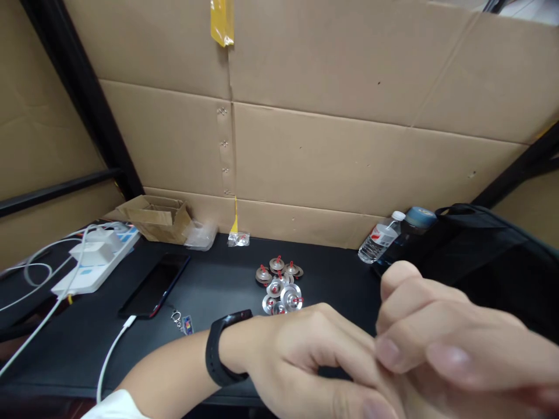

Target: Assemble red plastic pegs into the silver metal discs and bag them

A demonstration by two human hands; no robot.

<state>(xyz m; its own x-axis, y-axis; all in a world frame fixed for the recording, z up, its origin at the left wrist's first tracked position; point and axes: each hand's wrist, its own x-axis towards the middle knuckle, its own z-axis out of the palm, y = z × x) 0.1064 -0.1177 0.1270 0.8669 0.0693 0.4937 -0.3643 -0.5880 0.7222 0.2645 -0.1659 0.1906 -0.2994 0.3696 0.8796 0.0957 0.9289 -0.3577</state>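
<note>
My left hand, with a black wristband on its wrist, reaches in from the lower left. Its fingers bend towards my right hand, and their tips are hidden there. The right hand's fingers are curled over those of the left, and the two touch. Whatever they hold, if anything, is out of sight and blurred. Just beyond the left hand, several small round metal finger cymbals with red loops lie in a cluster on the black tabletop.
At left are a phone on a white cable, a power strip and an open cardboard box. A keychain lies near my forearm. Bottles and a black bag stand at right, before a cardboard wall.
</note>
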